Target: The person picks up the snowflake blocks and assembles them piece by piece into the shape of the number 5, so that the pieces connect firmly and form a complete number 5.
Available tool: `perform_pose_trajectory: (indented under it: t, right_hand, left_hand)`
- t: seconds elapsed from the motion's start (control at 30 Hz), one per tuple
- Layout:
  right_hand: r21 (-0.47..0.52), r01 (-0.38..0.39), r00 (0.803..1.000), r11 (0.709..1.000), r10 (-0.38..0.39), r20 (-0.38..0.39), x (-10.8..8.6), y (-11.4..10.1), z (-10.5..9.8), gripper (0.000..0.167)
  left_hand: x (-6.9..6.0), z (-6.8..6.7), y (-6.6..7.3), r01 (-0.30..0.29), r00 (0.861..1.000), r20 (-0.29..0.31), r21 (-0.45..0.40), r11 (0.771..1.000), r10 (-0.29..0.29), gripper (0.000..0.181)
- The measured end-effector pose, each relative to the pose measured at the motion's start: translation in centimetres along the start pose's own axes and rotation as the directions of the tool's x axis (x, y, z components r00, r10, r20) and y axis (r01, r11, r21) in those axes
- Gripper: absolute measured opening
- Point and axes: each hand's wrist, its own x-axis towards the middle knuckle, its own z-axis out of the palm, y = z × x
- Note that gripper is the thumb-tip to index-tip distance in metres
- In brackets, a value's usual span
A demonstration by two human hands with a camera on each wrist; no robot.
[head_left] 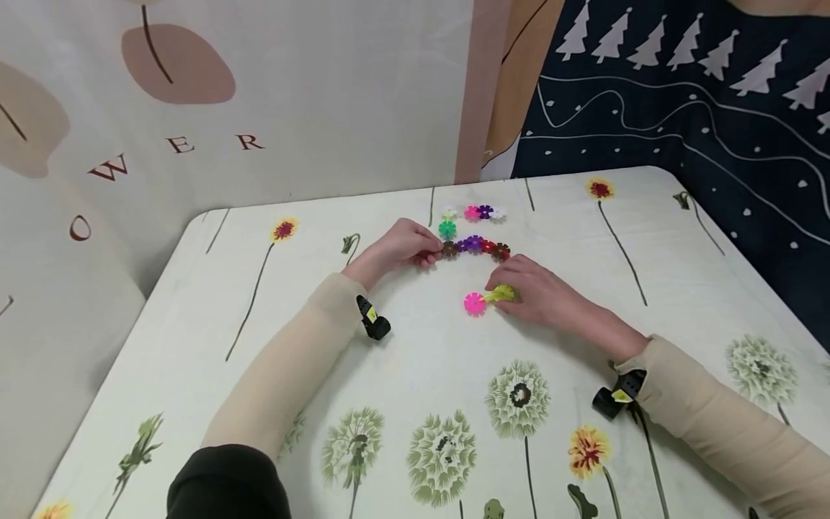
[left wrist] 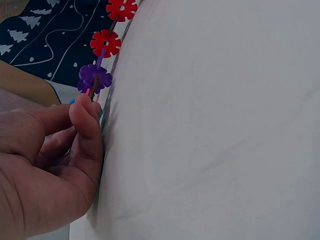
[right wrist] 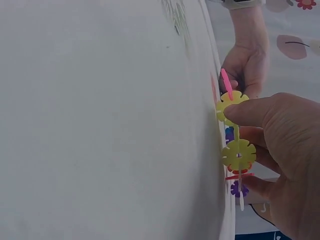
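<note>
A curved chain of interlocking snowflake discs (head_left: 475,244), brown, purple and red, lies on the table. My left hand (head_left: 403,245) pinches its left end at a brown disc; the left wrist view shows purple discs (left wrist: 95,77) and red discs (left wrist: 105,43) beyond the fingertips. My right hand (head_left: 528,288) grips a second, shorter chain nearer to me. Its yellow discs (right wrist: 239,155) show between thumb and fingers, and a pink disc (head_left: 475,303) sticks out at its left end. The fingers partly hide this chain.
Behind the curved chain stand a green disc (head_left: 447,229) and a short row of pink, purple and white discs (head_left: 484,212). A flower-print cloth covers the table (head_left: 415,360). Patterned curtains (head_left: 363,94) hang along its far edge.
</note>
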Motion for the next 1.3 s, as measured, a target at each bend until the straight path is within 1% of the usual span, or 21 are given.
perform_pose_trajectory:
  t: [0.07,0.17,0.3,0.47,0.6,0.8,0.97,1.1,1.3]
  right_hand:
    - [0.021,-0.007,1.000,1.000,0.006,0.005,0.0,0.0,0.0,0.023]
    - [0.050,-0.018,1.000,0.999,0.017,0.015,0.1,-0.1,0.1,0.023]
    - [0.077,-0.019,0.999,0.997,0.016,0.029,0.3,-0.2,0.3,0.025]
    - [0.083,0.038,0.998,0.996,-0.041,0.042,0.9,-0.6,0.7,0.029]
    - [0.096,0.067,0.995,0.993,-0.073,0.061,1.5,-0.9,0.9,0.032]
    - [0.106,0.115,0.990,0.988,-0.122,0.069,2.5,-1.6,1.4,0.029]
    - [0.095,0.160,0.985,0.982,-0.166,0.049,3.4,-2.4,2.0,0.025]
    - [0.093,0.176,0.983,0.980,-0.180,0.033,4.1,-2.9,2.5,0.024]
    - [0.081,0.200,0.979,0.977,-0.201,0.016,4.9,-3.3,3.0,0.020]
  left_hand:
    - [0.0,-0.2,-0.1,0.015,1.000,0.003,-0.013,1.000,-0.015,0.019]
    - [-0.2,-0.5,-0.3,0.035,0.999,-0.002,-0.059,0.998,-0.035,0.020]
    - [-0.5,-1.1,-0.7,0.043,0.999,-0.024,-0.105,0.994,-0.046,0.022]
    - [-1.4,-2.2,-1.0,0.053,0.997,-0.048,-0.108,0.993,-0.059,0.024]
    - [-2.0,-3.2,-1.3,0.066,0.995,-0.063,-0.094,0.993,-0.072,0.025]
    - [-2.7,-4.5,-1.8,0.089,0.992,-0.086,-0.094,0.992,-0.097,0.025]
    - [-3.1,-5.2,-2.1,0.085,0.991,-0.097,-0.104,0.991,-0.095,0.024]
    - [-3.3,-5.6,-2.2,0.076,0.990,-0.112,-0.123,0.989,-0.090,0.024]
    - [-3.4,-5.8,-2.3,0.081,0.988,-0.123,-0.116,0.990,-0.096,0.025]
